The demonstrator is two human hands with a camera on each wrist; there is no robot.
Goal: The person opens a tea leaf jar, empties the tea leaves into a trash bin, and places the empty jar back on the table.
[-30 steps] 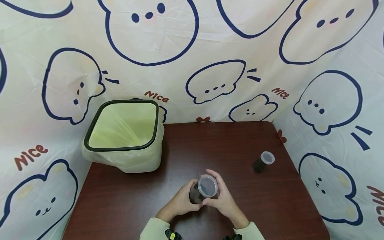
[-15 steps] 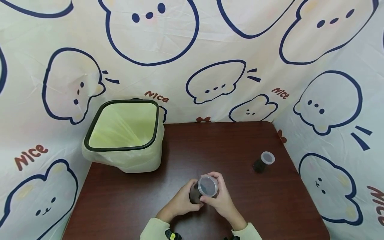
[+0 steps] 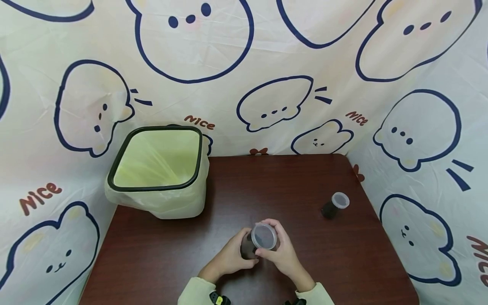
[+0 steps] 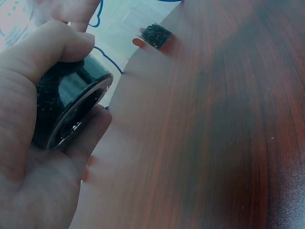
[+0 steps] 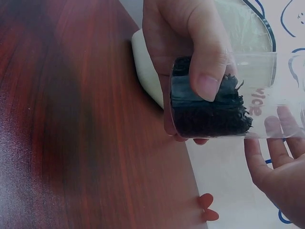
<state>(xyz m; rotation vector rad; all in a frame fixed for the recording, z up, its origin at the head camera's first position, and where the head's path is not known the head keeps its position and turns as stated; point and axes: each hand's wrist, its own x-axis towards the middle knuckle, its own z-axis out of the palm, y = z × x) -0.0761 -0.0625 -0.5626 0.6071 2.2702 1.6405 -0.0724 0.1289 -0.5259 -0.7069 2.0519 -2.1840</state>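
A clear plastic jar (image 5: 209, 112) with dark, shredded dry contents is held above the table, tilted, in both hands. Its translucent round lid (image 3: 264, 236) faces up toward the head camera. My left hand (image 3: 230, 255) wraps the jar's lower, filled part, thumb across its side in the right wrist view. Around the upper end by the lid, my right hand (image 3: 283, 253) curls, thumb on the near side and fingers on the far side. In the left wrist view the jar's base (image 4: 81, 112) points toward the tabletop.
A second, similar lidded jar (image 3: 330, 209) with dark contents stands at the table's right. At the back left sits a bin (image 3: 177, 205) with a dark rim and a pale liner bag. Patterned cloth (image 3: 228, 51) hangs behind the brown table (image 3: 244, 186).
The right hand's fingers have drawn in closer around the lid end, and its thumb has shifted slightly left. Left hand and jar have stayed nearly in place.
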